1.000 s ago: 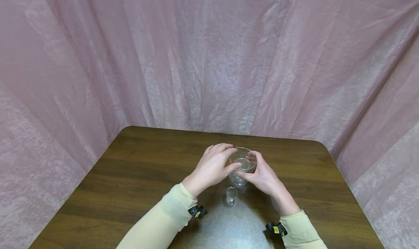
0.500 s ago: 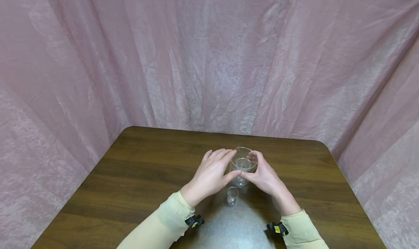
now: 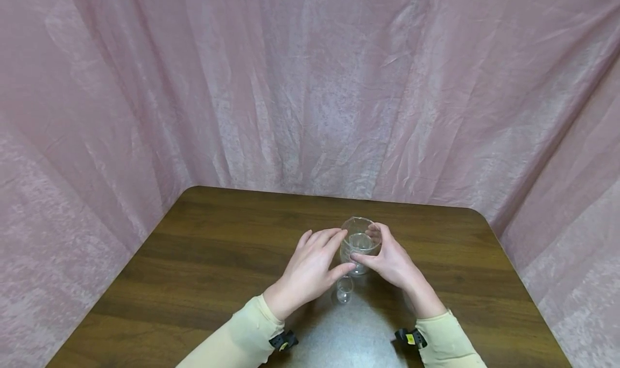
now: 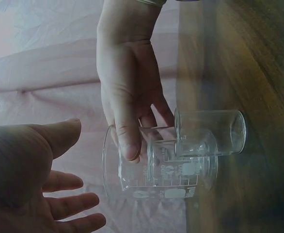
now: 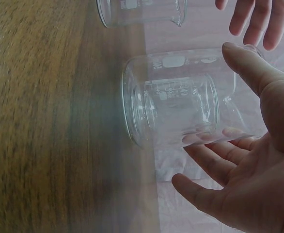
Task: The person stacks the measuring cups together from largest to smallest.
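A clear glass beaker (image 3: pixel 345 256) with white graduation marks stands upright near the table's middle, and a smaller beaker (image 5: pixel 181 109) sits nested within it. My right hand (image 3: pixel 394 263) holds the large beaker from its right side, thumb in front and fingers round the back. On the left, my left hand (image 3: pixel 310 268) hovers with spread, relaxed fingers; the left wrist view shows a gap between them and the glass. Just in front stands a small separate beaker (image 3: pixel 345 294), overlapping the large one in the left wrist view (image 4: pixel 212 131).
The brown wooden table (image 3: pixel 232 233) has rounded far corners. Pink curtains (image 3: pixel 310 88) hang behind it and along both sides. A bright reflection (image 3: pixel 349 335) lies on the tabletop between the forearms. Each wrist wears a black strap-on device (image 3: pixel 284 340).
My left hand has drawn off the large beaker, moving slightly left and toward me, its thumb leaving the front of the glass. The right hand keeps its hold, almost still.
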The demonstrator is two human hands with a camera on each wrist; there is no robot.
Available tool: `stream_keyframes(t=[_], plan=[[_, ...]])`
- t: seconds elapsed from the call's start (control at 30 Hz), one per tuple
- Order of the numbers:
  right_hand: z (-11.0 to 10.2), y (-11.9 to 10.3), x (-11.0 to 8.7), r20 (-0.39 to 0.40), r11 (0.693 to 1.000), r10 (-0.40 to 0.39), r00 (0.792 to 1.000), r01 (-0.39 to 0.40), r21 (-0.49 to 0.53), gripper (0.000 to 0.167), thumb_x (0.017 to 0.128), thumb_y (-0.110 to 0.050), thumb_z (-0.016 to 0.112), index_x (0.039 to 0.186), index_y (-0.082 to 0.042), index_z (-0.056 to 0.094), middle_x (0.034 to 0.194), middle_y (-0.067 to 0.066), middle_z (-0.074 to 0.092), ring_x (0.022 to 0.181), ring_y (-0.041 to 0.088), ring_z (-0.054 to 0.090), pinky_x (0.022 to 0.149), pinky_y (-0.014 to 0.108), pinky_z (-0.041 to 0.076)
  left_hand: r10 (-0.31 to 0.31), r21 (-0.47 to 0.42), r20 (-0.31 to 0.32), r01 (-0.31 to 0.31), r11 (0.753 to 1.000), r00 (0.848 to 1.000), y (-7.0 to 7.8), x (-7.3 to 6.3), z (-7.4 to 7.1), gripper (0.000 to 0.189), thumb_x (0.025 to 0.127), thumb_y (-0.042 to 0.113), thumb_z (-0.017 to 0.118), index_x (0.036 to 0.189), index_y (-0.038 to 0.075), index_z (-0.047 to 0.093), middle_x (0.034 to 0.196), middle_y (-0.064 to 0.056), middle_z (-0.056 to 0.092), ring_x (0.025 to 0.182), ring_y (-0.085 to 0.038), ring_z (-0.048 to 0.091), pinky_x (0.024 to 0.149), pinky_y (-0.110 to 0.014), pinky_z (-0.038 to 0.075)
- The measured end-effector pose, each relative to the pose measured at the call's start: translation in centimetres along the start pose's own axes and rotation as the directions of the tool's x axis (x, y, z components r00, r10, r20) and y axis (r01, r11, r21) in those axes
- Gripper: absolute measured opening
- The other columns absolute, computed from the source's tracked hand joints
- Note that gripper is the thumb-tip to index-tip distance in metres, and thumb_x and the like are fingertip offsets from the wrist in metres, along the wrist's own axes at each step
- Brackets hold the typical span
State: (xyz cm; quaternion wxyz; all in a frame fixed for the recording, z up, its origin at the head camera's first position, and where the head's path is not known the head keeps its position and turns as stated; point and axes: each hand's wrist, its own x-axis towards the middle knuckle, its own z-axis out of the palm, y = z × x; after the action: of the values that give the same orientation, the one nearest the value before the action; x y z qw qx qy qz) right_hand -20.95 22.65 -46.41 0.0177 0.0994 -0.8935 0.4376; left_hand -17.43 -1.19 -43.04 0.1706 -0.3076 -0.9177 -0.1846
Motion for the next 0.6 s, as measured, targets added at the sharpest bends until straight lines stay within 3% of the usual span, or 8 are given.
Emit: stream_keyframes(t=[0.6], plan=[[0.1,0.0,0.0,-0.01,1.0,-0.011,1.0,0.011,-0.008,0.089,0.091,-0.04,0.093,0.152,0.001,0.043,0.15,0.025,0.061,0.142,0.043,0.057,0.118,0.062,0.043,-0.006,0.036,-0.028,0.007,0.999,1.0,-0.3,-1.9,0.8,0.07,0.1,0.053,0.08,0.155,0.012,0.062,0.146,-0.003,0.067,0.138,-0.024,0.062,0.121,-0.065,0.039]])
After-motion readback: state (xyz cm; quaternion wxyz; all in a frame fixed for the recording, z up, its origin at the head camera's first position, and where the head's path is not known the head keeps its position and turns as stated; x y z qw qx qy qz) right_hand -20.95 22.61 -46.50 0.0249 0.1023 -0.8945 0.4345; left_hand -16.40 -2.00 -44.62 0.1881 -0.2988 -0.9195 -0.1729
